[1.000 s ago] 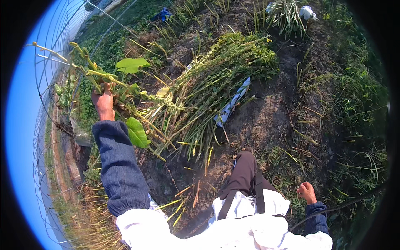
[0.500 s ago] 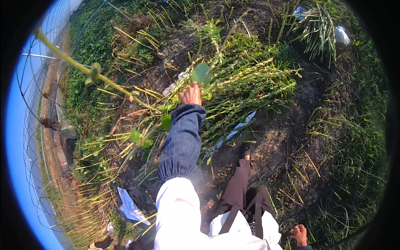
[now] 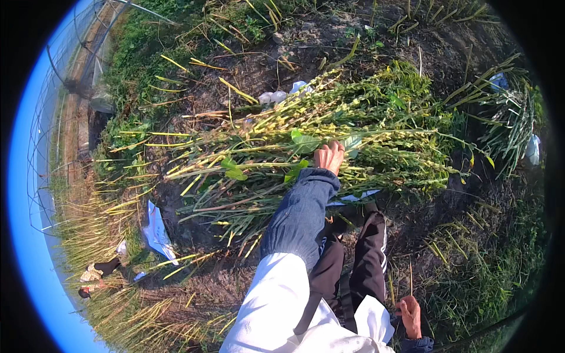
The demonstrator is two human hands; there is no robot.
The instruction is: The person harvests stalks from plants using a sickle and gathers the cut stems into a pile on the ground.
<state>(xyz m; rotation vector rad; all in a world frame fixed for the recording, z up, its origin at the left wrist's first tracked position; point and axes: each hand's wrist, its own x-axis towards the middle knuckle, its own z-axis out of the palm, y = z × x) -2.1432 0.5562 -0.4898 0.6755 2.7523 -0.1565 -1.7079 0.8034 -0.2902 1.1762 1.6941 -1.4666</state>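
While the pile of cut stalks [image 3: 329, 138] lies across the dark soil [image 3: 282, 65] in front of my legs [image 3: 353, 265], my left hand [image 3: 329, 156] rests on top of it, near its middle. The fingers are curled down into the stalks, so the grip seems to close on a few of them, but the fingertips are hidden among the leaves and I cannot say how firmly. The long axis of the pile runs from left to right in front of me, slightly rising toward the right: the pale bare stem ends point to my left and the bushy green tops point to my right. So the pile lies crosswise to my reaching arm, not along it.

My right hand [image 3: 410, 316] hangs low beside my hip, well apart from the stalks. It holds nothing, and its fingers look loosely bent. The left hand is clearly the nearer one to the pile.

Under the stalks, near my feet, a strip of pale blue sheet [image 3: 353, 197] shows. A white scrap [image 3: 158, 232] lies on the ground to my left, and some pale pieces [image 3: 282, 94] lie behind the pile. A second, smaller bundle of stalks [image 3: 512, 126] lies far to the right. At the left edge stands a wire fence [image 3: 65, 76], with dry yellow grass [image 3: 106, 276] below it.
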